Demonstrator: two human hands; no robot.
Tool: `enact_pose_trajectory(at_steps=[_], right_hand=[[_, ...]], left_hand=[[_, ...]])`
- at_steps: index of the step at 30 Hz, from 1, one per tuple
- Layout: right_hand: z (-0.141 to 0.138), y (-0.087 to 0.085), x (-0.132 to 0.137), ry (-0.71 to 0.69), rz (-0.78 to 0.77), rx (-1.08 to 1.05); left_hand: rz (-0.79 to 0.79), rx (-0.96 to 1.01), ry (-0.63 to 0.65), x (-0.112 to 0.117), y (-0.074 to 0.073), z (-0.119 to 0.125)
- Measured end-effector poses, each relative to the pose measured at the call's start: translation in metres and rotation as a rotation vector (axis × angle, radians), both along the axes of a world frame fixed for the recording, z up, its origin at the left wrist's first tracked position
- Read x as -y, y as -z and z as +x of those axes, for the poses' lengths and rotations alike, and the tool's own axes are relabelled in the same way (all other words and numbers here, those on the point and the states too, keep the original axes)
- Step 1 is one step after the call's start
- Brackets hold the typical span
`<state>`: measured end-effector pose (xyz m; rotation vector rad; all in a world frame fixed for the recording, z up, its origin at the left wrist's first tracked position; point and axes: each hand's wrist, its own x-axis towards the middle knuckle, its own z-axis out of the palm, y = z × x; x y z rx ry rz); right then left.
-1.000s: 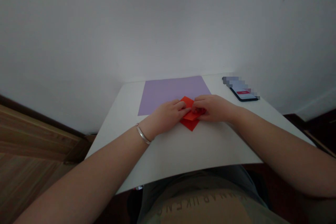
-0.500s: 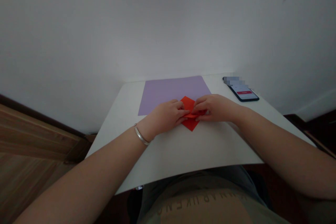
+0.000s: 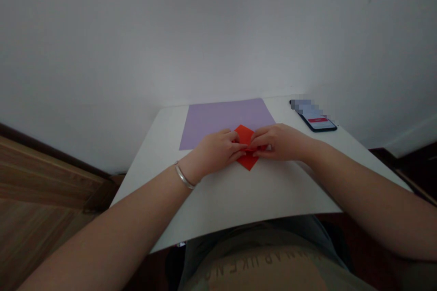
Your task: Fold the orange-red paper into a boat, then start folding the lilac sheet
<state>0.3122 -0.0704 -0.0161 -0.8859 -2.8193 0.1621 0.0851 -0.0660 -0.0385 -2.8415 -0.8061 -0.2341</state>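
Left hand point(image 3: 215, 150), right hand point(image 3: 282, 142) on red paper point(image 3: 248, 162), lilac sheet point(image 3: 211, 122) behind, phone point(image 3: 317, 122) nearby

The one view comes from a camera worn on the person's head, looking forward and down past their own shirt front point(image 3: 262, 270) at a white surface point(image 3: 259, 191), with the left hand point(image 3: 215, 150) and right hand point(image 3: 282, 142) on the folded red paper point(image 3: 248, 162) at middle distance, just below frame centre. The upper half of the frame takes in a pale wall point(image 3: 218, 32) beyond the surface's far edge
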Motion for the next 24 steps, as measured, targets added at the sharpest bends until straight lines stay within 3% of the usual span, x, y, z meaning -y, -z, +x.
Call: enact_pose_trajectory(at_steps=[10, 13, 19, 24], right_hand=[[0.003, -0.002, -0.007, -0.007, -0.142, 0.012], [0.004, -0.002, -0.009, 0.06, -0.128, 0.032], [0.002, -0.002, -0.009, 0.295, -0.159, -0.037], [0.007, -0.001, -0.016, 0.397, -0.23, -0.025]], left_hand=[[-0.101, 0.024, 0.022, -0.005, -0.004, -0.003], [-0.134, 0.072, -0.003, -0.006, -0.003, -0.002], [-0.252, 0.252, -0.216, -0.008, 0.0, 0.001], [-0.324, 0.352, -0.356, -0.009, 0.001, 0.004]])
